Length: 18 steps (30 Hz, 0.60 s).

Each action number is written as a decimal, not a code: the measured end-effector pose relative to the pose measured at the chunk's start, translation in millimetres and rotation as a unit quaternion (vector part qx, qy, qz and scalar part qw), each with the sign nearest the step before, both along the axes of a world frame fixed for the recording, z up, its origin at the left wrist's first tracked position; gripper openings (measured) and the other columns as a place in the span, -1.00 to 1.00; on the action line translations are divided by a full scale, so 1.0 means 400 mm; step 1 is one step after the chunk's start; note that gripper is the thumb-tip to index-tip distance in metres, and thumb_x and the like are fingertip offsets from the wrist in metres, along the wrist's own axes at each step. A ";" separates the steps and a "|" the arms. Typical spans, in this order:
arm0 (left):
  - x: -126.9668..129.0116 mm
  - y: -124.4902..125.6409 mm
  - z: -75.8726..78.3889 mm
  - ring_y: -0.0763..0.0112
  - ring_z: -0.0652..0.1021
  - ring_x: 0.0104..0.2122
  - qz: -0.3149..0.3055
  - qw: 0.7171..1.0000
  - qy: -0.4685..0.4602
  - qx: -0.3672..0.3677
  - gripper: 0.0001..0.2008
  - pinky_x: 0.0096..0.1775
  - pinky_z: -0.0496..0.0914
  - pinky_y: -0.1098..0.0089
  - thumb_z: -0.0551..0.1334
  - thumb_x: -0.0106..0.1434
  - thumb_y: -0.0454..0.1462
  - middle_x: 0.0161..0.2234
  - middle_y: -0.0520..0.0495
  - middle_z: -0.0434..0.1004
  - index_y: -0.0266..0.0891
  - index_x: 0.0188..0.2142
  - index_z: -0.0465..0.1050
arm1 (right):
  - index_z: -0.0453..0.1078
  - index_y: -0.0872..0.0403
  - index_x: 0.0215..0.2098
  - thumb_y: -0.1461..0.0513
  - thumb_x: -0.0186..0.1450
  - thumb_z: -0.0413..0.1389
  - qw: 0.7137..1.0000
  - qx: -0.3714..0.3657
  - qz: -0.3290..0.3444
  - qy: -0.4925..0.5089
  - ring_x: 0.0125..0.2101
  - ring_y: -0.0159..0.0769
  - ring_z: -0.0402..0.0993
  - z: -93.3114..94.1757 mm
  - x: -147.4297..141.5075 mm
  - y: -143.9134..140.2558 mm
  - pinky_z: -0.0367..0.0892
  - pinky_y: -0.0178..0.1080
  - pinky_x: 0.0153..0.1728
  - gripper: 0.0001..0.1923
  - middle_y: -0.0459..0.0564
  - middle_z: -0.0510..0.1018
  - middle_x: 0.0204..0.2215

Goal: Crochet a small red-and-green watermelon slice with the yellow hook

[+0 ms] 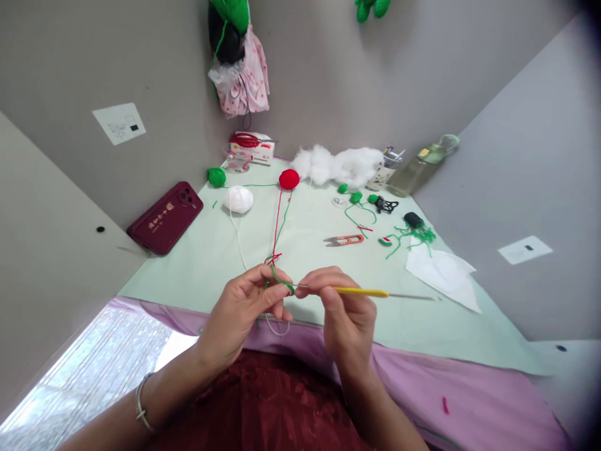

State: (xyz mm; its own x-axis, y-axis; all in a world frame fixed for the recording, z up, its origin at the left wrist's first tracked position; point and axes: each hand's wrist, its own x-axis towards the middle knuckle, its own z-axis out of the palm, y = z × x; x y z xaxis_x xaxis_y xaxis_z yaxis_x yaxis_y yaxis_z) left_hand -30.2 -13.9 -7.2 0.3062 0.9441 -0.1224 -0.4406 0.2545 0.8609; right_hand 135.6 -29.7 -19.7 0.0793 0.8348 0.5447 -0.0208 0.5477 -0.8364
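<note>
- Both hands meet just above the near edge of the counter [211,250], fingertips almost touching: the left hand [244,307] pinches a small green crochet piece [282,280] between thumb and forefinger, and the right hand [345,313] is closed around a yellow-handled crochet hook [361,292]
- Its metal tip points left into the green stitches, right at the left fingertips; the far end of the hook sticks out to the right, level with the counter
- Green yarn and red yarn [278,219] run up from the piece across the pale green mat to a red yarn ball [289,178]; a white strand [238,241] leads to a white yarn ball [238,198], with a loop of it hanging under the left hand
- By my reading a stitch is being worked: the hook sits in or at a loop, and the next move would call for catching the yarn and drawing it through while the left pinch keeps the piece steady and the strand taut
- Farther out lie orange thread snips [345,239], green scraps [416,235], white stuffing [342,164], a green yarn ball [216,176] and a dark red phone [165,217] at the left wall
</note>
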 end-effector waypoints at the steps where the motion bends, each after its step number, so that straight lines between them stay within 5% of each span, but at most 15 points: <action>1: 0.000 0.000 0.003 0.54 0.53 -0.53 -0.003 1.000 -0.006 -0.006 -0.81 -0.35 0.54 0.50 0.50 0.26 -0.22 -0.57 0.15 0.48 -0.23 -0.18 0.64 | 0.62 -0.04 -0.16 0.25 0.53 0.12 0.999 -0.017 0.015 0.031 -0.29 -0.27 0.58 -0.006 0.000 0.003 0.49 -0.17 -0.23 -0.79 -0.04 0.65 -0.31; 6: -0.004 0.002 0.008 0.65 0.45 -0.61 0.004 1.000 -0.012 -0.024 -0.50 -0.49 0.48 0.53 0.53 0.22 -0.26 -0.41 0.13 0.53 -0.20 0.14 0.56 | 0.64 -0.04 -0.16 0.23 0.52 0.14 0.995 -0.044 0.041 0.078 -0.31 -0.30 0.57 -0.022 -0.002 0.010 0.47 -0.19 -0.23 -0.80 -0.05 0.65 -0.29; 18: -0.006 -0.003 0.007 0.74 0.34 -0.71 -0.012 1.000 0.017 -0.023 -0.21 -0.66 0.31 0.62 0.58 0.15 -0.31 -0.37 0.15 0.52 -0.15 0.34 0.39 | 0.64 -0.06 -0.15 0.21 0.51 0.15 0.998 -0.033 0.024 0.056 -0.27 -0.30 0.59 -0.027 -0.019 0.005 0.51 -0.23 -0.23 -0.81 -0.05 0.68 -0.28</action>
State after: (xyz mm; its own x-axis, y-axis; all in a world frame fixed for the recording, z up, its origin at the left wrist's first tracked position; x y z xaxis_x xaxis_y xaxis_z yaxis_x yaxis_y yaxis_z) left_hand -32.8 -14.9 -4.5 0.3230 0.9297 -0.1770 -0.4039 0.3045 0.8626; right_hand 127.9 -27.8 -30.4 0.0966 0.8728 0.4785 -0.1413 0.4879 -0.8614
